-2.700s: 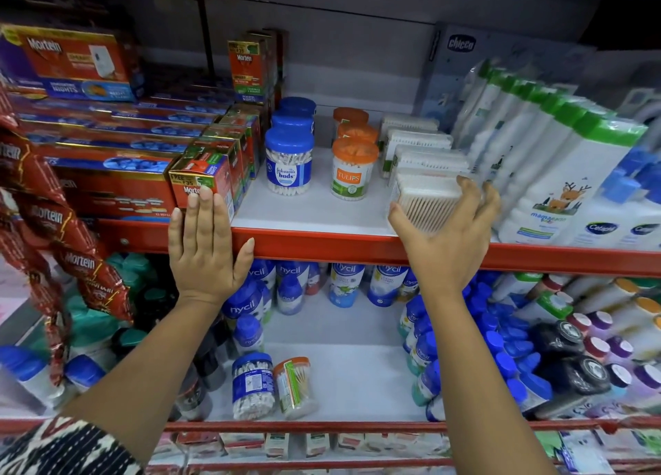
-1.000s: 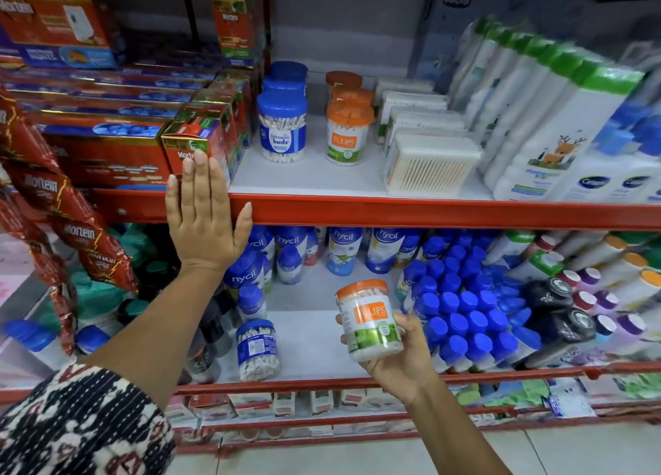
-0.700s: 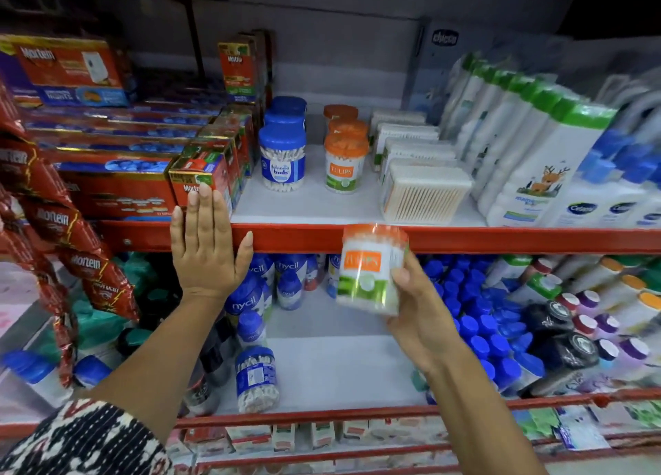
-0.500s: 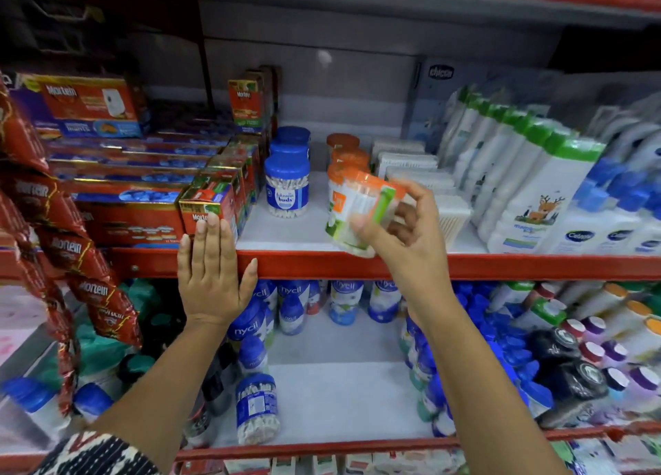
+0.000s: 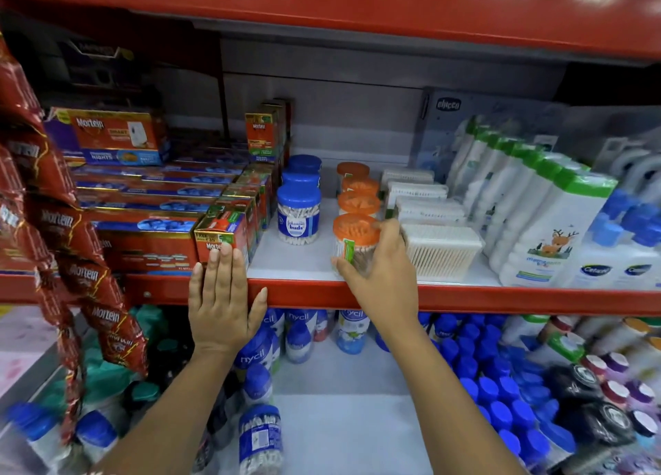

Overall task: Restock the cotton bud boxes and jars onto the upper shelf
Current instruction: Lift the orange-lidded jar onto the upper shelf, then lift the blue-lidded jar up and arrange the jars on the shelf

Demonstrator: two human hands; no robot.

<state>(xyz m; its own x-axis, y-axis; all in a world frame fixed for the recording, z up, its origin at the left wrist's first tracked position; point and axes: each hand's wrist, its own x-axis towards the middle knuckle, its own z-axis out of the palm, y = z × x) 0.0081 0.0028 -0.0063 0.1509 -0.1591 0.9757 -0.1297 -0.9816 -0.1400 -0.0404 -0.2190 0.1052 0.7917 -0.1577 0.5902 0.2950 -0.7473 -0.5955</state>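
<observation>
The right hand (image 5: 379, 277) is wrapped around an orange-lidded jar (image 5: 354, 243) of cotton buds at the front of the upper shelf (image 5: 297, 260) — fingers behind it, thumb in front. The jar stands upright, its long axis vertical, lid up, its label turned toward the left. It sits at the head of a row of three more orange-lidded jars (image 5: 358, 202), between the blue-lidded jars (image 5: 298, 213) and the clear cotton bud boxes (image 5: 441, 251). The left hand (image 5: 223, 302) lies flat and open against the shelf's red front edge (image 5: 500, 301) — fingertips reaching a Mortein carton (image 5: 221, 236).
</observation>
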